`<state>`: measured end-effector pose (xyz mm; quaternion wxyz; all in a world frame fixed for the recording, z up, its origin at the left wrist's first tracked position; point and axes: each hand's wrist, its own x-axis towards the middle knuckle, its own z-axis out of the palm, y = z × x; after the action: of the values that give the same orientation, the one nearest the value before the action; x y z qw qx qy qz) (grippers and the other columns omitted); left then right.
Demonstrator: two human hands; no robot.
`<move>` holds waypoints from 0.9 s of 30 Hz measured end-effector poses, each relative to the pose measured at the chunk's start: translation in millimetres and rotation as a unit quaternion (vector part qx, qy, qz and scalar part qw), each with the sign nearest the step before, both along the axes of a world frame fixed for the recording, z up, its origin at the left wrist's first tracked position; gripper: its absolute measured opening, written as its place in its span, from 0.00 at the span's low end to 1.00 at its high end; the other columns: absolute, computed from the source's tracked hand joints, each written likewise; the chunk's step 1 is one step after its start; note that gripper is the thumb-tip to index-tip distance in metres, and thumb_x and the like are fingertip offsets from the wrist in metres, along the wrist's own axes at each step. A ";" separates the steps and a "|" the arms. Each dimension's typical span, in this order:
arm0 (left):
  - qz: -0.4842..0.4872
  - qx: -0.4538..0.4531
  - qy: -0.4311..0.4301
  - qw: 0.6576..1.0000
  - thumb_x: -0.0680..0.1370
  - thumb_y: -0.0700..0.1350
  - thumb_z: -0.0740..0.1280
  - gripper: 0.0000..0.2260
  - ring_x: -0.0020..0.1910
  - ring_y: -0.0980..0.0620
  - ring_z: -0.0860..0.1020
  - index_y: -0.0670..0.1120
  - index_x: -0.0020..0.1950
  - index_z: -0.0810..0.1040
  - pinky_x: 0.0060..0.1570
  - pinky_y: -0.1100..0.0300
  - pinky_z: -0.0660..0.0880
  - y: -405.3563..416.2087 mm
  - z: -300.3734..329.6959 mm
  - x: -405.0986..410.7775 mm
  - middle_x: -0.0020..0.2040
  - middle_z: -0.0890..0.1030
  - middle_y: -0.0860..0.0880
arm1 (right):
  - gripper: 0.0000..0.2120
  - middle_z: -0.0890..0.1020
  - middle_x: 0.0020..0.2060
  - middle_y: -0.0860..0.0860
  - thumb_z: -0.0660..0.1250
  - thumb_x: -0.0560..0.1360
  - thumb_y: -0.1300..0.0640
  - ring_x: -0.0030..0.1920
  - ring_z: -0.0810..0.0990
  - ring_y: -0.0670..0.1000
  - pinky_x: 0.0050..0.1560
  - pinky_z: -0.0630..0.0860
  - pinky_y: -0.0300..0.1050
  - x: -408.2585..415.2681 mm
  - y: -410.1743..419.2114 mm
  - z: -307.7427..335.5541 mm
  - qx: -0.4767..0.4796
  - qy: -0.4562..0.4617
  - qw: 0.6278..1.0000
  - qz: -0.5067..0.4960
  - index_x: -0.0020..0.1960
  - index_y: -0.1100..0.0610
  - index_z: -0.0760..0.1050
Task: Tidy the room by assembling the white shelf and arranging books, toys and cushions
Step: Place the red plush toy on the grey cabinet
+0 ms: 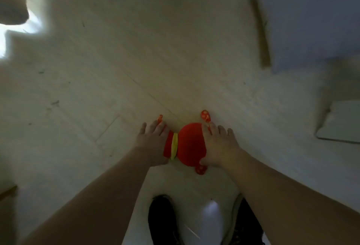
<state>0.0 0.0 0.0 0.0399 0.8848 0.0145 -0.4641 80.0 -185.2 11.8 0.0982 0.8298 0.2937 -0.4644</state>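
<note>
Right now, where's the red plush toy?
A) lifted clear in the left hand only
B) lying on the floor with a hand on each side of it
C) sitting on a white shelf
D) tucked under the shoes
B: the red plush toy lies on the pale floor, with the left hand on one end and the right hand on the other, ahead of the black shoes.
</note>
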 end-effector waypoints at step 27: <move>-0.046 0.039 -0.162 0.985 0.71 0.59 0.66 0.29 0.71 0.43 0.65 0.50 0.69 0.69 0.75 0.40 0.46 -24.6 238.4 62.9 0.67 0.74 0.50 | 0.48 0.63 0.70 0.54 0.73 0.64 0.43 0.63 0.71 0.56 0.58 0.73 0.51 54.0 -16.3 232.6 0.156 -0.111 0.980 -0.048 0.74 0.54 0.51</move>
<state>62.9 -24.6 238.4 -0.0137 0.9489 -0.0146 -0.3150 134.0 -201.5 244.4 -0.0229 0.8946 0.3091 -0.3218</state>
